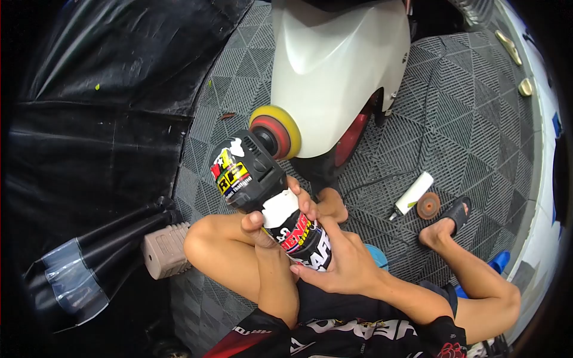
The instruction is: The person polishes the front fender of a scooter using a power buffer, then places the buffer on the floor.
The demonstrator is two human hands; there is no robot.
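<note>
Both my hands hold a black polisher (307, 244) covered in stickers. My left hand (262, 232) is closed around the neck of its body, thumb on the near side and fingertips showing on the far side. Farther back, my right hand (346, 259) grips the handle. At the polisher's head, a yellow and red foam pad (288, 128) sits against the lower left edge of a white glossy motorbike fender (325, 77). Whether the pad is spinning cannot be told from one frame.
A white squeeze bottle (415, 194) lies beside an orange-brown round pad (428, 206) near my sandalled foot. A dark cable (425, 125) crosses the grey patterned floor tiles. Black sheeting (107, 131) hangs at left, near a beige ribbed block (166, 250).
</note>
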